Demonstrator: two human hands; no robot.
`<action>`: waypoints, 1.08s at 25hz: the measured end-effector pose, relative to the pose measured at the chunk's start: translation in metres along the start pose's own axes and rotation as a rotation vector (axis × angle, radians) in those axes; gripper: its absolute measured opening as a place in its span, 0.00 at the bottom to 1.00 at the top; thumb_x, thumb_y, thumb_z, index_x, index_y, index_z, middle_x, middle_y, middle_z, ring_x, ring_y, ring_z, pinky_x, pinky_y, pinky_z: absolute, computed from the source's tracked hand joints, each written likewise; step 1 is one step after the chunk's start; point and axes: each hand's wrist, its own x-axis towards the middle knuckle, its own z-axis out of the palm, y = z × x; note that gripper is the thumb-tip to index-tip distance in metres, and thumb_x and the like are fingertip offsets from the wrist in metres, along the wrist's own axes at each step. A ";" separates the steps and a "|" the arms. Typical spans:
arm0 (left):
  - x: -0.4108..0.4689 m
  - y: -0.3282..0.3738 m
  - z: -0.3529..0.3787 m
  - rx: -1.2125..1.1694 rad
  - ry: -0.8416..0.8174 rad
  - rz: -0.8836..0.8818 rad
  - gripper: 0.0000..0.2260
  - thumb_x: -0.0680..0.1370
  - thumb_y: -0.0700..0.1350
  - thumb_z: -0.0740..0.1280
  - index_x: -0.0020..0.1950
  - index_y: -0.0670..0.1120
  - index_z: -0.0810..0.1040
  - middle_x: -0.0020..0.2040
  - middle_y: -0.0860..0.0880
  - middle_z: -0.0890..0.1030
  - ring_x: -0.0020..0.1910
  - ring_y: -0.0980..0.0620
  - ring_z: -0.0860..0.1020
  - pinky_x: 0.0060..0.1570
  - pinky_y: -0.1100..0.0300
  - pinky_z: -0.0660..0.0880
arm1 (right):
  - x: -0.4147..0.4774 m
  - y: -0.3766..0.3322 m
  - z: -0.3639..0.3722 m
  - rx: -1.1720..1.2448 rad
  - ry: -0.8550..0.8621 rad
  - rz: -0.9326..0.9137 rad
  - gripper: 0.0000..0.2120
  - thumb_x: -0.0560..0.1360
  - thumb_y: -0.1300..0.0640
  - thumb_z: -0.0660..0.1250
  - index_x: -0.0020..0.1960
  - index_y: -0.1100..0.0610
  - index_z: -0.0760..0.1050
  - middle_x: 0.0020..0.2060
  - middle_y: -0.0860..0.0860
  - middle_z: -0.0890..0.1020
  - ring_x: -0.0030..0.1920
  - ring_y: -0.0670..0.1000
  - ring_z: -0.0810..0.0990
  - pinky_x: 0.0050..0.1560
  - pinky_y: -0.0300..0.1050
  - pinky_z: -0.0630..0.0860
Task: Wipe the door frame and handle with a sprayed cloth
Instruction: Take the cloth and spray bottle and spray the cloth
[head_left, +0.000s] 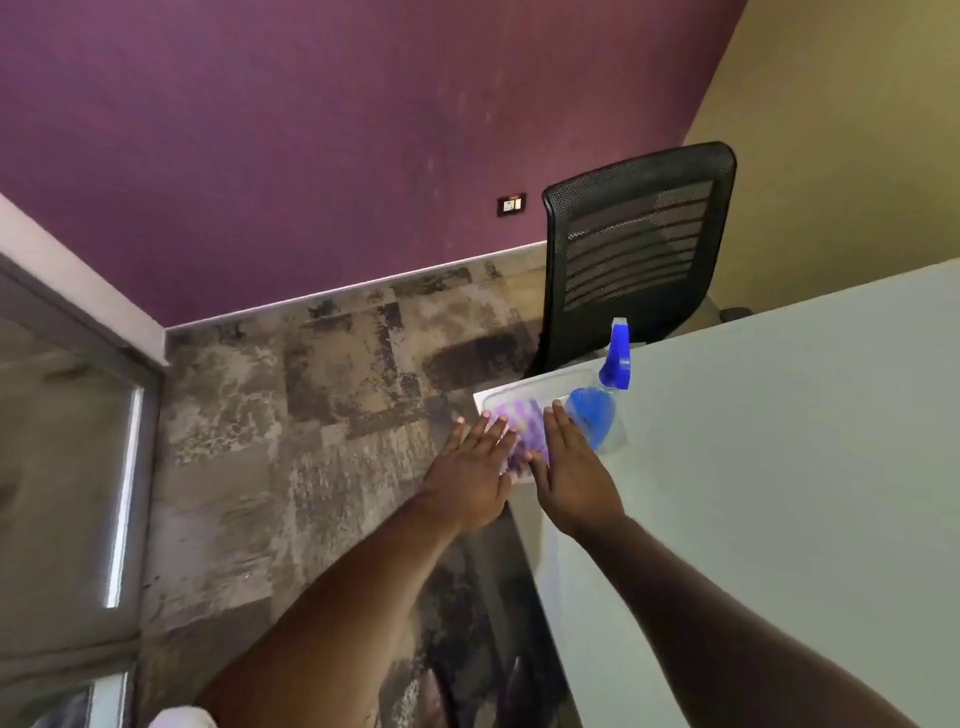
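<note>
Both hands reach flat over a purple cloth at the corner of the white desk.

The left hand (470, 475) and right hand (571, 467) are spread with fingers straight, each grip apart and clamped on nothing, on either side of the purple cloth (524, 434), which lies in a clear tray (540, 382) at the desk (779, 467) corner. A blue spray bottle (605, 389) lies just beside the cloth. A black mesh chair (639, 249) stands behind; a glass door frame (124, 499) is at left.

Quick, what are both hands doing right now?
Left hand: open, flat, fingertips on the cloth.
Right hand: open, flat beside the cloth, holding nothing.
</note>
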 end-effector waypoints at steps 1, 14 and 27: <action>0.008 -0.001 0.004 0.029 -0.030 0.001 0.27 0.87 0.55 0.51 0.86 0.49 0.55 0.87 0.46 0.52 0.86 0.46 0.46 0.83 0.43 0.40 | 0.008 0.004 0.007 -0.004 -0.006 -0.003 0.34 0.84 0.41 0.50 0.84 0.57 0.51 0.84 0.53 0.56 0.83 0.54 0.54 0.82 0.51 0.57; 0.051 -0.017 0.025 0.093 -0.149 0.010 0.28 0.86 0.56 0.49 0.83 0.44 0.63 0.85 0.44 0.60 0.86 0.42 0.44 0.77 0.39 0.29 | 0.081 0.012 0.054 -0.127 -0.127 0.325 0.19 0.85 0.51 0.58 0.72 0.58 0.69 0.62 0.58 0.81 0.63 0.58 0.81 0.60 0.49 0.77; 0.047 -0.016 -0.025 -0.432 0.308 -0.229 0.17 0.85 0.54 0.62 0.62 0.42 0.79 0.58 0.42 0.81 0.58 0.42 0.78 0.58 0.50 0.73 | 0.057 -0.021 0.020 -0.307 0.211 0.193 0.19 0.80 0.44 0.68 0.62 0.56 0.79 0.56 0.55 0.85 0.55 0.56 0.83 0.56 0.49 0.78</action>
